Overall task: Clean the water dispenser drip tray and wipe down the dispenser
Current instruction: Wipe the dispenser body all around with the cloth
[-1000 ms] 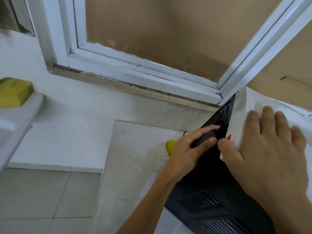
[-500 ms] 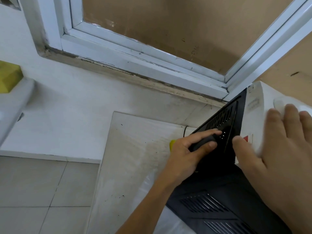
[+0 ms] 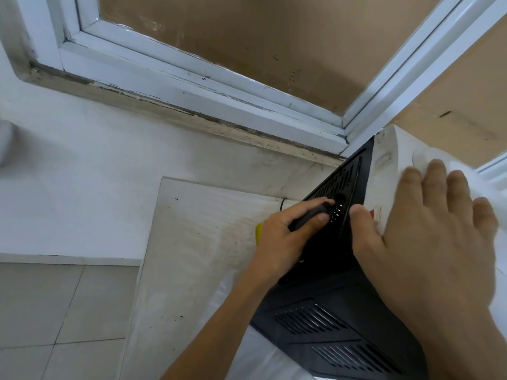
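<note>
The water dispenser (image 3: 384,171) stands at the right, white on top with a black vented back panel (image 3: 337,319). My left hand (image 3: 282,237) pinches a dark grey piece (image 3: 310,216) against the upper vents of that panel, thumb and forefinger curled round it. A bit of yellow (image 3: 258,233) shows behind the hand. My right hand (image 3: 428,242) lies flat on the dispenser's white top, fingers spread, thumb at the panel's edge. No drip tray is in view.
A white window frame (image 3: 219,86) with brown board behind it runs along the wall. A pale stained slab (image 3: 197,242) lies under the dispenser. Grey floor tiles (image 3: 55,311) fill the lower left. A thin black cord (image 3: 281,205) shows by the panel.
The view has shifted right and down; the yellow sponge on the left ledge has left the frame. My right hand slid further onto the white top. My left hand keeps its hold at the vents.
</note>
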